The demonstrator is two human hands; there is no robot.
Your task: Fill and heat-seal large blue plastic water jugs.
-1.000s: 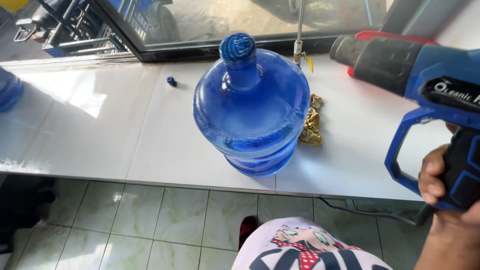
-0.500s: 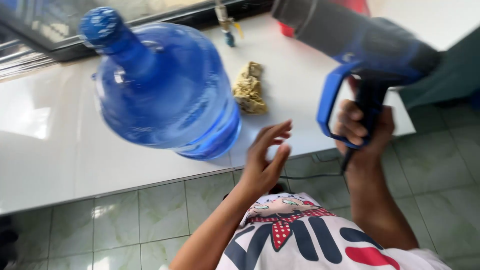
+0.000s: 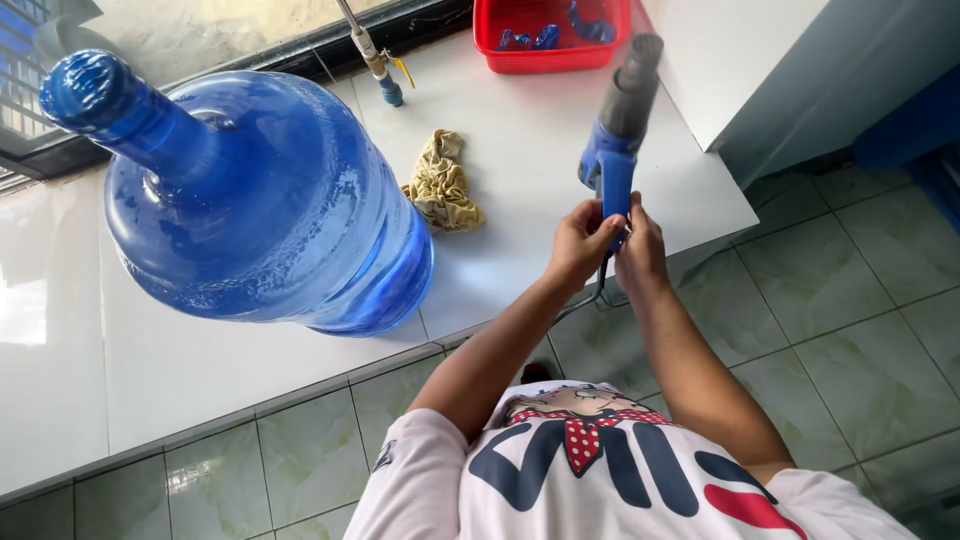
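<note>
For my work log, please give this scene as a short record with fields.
left hand: grips handle of the blue heat gun
right hand: grips the same handle
heat gun: nozzle points away, over the white counter
water bottle: large, blue, on counter
cloth: crumpled, beside bottle
red basket: far edge of counter

The water bottle (image 3: 260, 200) stands on the counter (image 3: 520, 190), left. A rag (image 3: 441, 186) lies just right of it; the basket (image 3: 552, 35) sits far; the heat gun (image 3: 615, 135) is right.
</note>
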